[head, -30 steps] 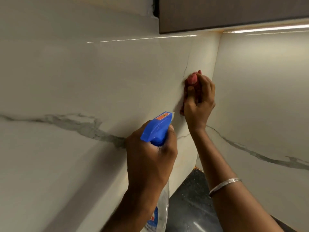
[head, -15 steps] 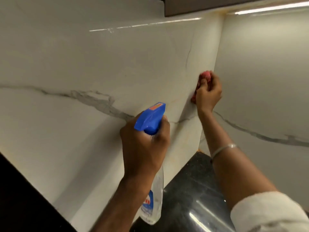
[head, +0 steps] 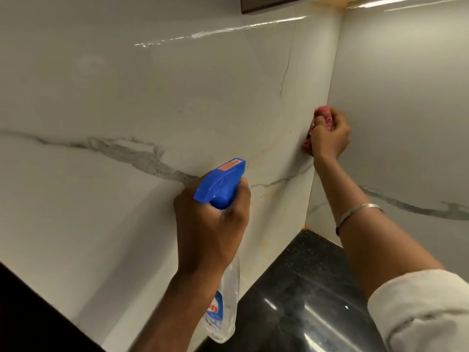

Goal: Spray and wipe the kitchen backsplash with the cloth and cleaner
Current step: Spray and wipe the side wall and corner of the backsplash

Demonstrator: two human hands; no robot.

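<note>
A white marble backsplash (head: pixel 127 97) with grey veins covers two walls that meet in a corner. My left hand (head: pixel 210 224) grips the neck of a clear spray bottle (head: pixel 223 301) with a blue trigger head (head: pixel 220 184), nozzle pointing at the left wall. My right hand (head: pixel 330 138) holds a bunched pink cloth (head: pixel 323 115) and presses it against the left wall right beside the corner seam. Most of the cloth is hidden under the fingers.
A glossy black stone countertop (head: pixel 304 288) runs below the backsplash. A dark wall cabinet (head: pixel 266 3) hangs above with a light strip (head: pixel 406 1) under it. A bangle (head: pixel 360 209) sits on my right wrist and a white sleeve (head: pixel 418 308) on that arm.
My right hand with the cloth has slid right along the wall toward the corner. The view has tilted down, showing more countertop. The left hand keeps its hold on the bottle.
</note>
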